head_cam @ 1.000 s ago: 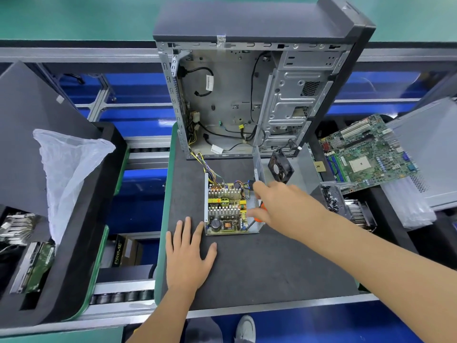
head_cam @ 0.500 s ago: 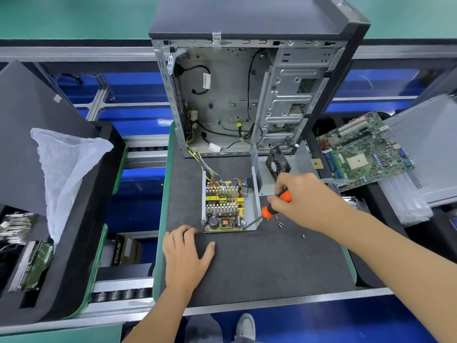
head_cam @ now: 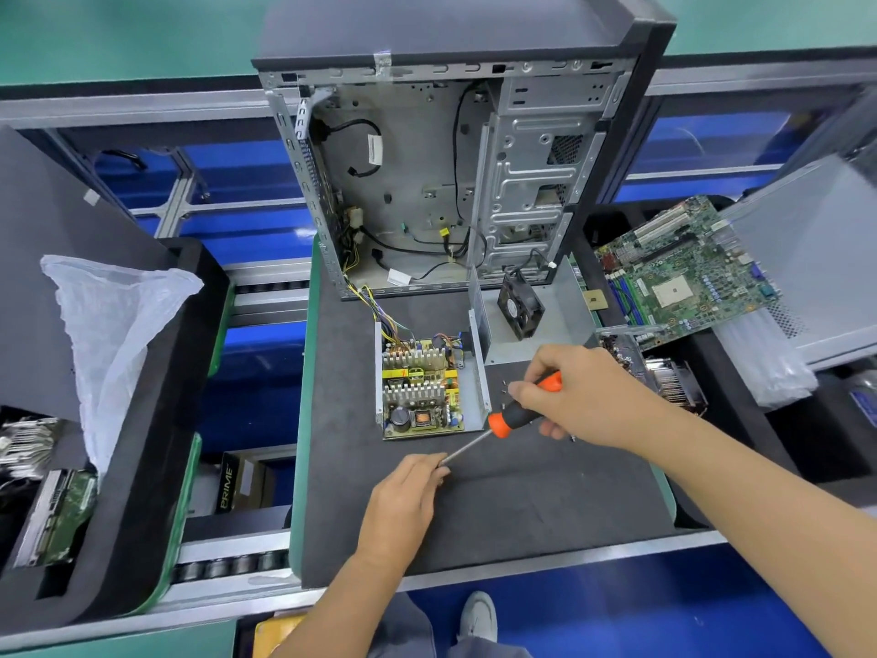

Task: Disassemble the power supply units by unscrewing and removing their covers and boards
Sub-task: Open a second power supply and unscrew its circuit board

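From the head camera, the power supply [head_cam: 429, 387] lies open on the dark surface [head_cam: 522, 505], just in front of the empty computer case [head_cam: 427, 182]. Its cover [head_cam: 531, 315] with the fan [head_cam: 519, 303] sits beside it on the right, and the board [head_cam: 420, 389] is not yet out of its tray. The right hand [head_cam: 576, 396] grips the orange-handled screwdriver [head_cam: 503, 422], whose tip meets the fingertips of the left hand [head_cam: 403, 505]; whether they pinch a screw I cannot tell. Loose screws [head_cam: 506, 387] lie near the handle. The step in hand looks like unscrewing the board. Next, the tip likely needs seating on a remaining board screw.
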The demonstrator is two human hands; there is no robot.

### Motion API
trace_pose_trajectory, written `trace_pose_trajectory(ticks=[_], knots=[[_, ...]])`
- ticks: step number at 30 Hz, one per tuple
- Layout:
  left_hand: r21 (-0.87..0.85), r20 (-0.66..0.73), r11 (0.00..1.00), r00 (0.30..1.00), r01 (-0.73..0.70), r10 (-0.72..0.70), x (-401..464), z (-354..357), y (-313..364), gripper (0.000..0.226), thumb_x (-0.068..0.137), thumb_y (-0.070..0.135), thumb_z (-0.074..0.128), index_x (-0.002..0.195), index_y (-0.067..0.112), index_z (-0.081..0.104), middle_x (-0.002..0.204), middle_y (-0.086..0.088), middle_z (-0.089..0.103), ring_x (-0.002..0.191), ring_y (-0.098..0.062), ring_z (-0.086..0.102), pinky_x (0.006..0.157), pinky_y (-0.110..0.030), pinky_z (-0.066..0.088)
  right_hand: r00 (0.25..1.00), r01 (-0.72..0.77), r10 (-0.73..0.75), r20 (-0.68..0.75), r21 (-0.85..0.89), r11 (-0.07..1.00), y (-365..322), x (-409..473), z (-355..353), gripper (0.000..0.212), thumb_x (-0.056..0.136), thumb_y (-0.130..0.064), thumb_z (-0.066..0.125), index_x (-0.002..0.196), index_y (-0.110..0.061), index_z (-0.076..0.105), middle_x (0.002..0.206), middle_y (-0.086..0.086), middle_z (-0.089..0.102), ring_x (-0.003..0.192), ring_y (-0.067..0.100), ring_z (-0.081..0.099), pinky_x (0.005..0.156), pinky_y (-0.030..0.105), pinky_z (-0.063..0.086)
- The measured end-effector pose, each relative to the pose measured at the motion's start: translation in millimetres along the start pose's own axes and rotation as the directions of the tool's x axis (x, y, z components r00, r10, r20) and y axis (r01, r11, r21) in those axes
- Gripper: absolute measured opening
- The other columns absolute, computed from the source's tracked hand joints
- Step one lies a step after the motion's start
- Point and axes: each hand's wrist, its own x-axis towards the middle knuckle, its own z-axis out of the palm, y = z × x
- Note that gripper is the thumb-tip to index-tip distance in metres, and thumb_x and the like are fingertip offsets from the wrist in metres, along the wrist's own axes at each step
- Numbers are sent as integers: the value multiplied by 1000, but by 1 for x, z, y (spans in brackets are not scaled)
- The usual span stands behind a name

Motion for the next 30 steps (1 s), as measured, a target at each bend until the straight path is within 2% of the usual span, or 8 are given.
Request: trace_pose_trajectory(ticks=[5,8,10,13,19,21,23,30], knots=[[-46,76,994,992,99,-96,2,0,3,17,84,6,78,101,9,76,78,2,68,61,-6,63,66,-20,57,999,-37,38,-25,47,998,9,-3,-3,19,90,-37,67,85,-20,61,56,-1,69,53,13,70,52,25,53],[-155,182,895,902,419,-391,3,-1,4,11,92,22,71,95,31,66,81,16,69,79,2,65,77,-14,53,993,-60,68,-93,85,995,16,-3,-14,19,90,-35,67,84,-18,62,57,1,70,52,16,69,56,30,56],[-168,238,849,856,501,-458,2,0,4,14,90,28,73,88,36,61,78,18,68,79,5,65,73,-11,52,984,-79,104,-145,166,983,24,-3,-23,19,90,-34,68,83,-16,63,60,4,71,53,19,70,59,33,57],[-154,229,885,887,440,-402,6,3,8,1,89,26,75,89,25,74,82,16,70,70,-4,66,72,-16,52,963,-80,183,-196,442,893,42,-5,-31,22,92,-28,68,84,-8,63,70,10,72,55,25,68,53,32,53],[-102,263,974,950,200,-168,16,26,24,24,96,0,63,116,7,73,104,-6,67,91,-18,69,88,-25,55,921,-108,362,-140,803,586,88,-17,-11,19,96,-23,64,85,-9,59,68,11,62,53,19,58,49,25,50],[-104,294,985,950,140,-104,20,35,31,29,95,-6,60,120,5,71,108,-10,66,96,-20,69,92,-29,55,905,-101,409,-119,873,477,103,-20,-2,16,95,-21,63,87,-8,60,68,14,63,53,19,57,47,24,48],[-89,294,990,952,113,-82,27,44,41,27,99,4,59,123,8,70,111,-8,68,99,-22,68,93,-33,54,888,-91,447,-105,914,395,117,-24,5,15,95,-20,63,89,-7,60,71,15,65,53,18,57,46,24,47],[-70,399,991,914,113,-76,66,88,86,23,104,24,51,118,14,66,115,-6,65,106,-24,61,94,-35,46,869,-43,488,-81,970,238,144,-30,21,17,94,-21,65,94,-5,60,80,19,62,55,19,57,45,23,47]])
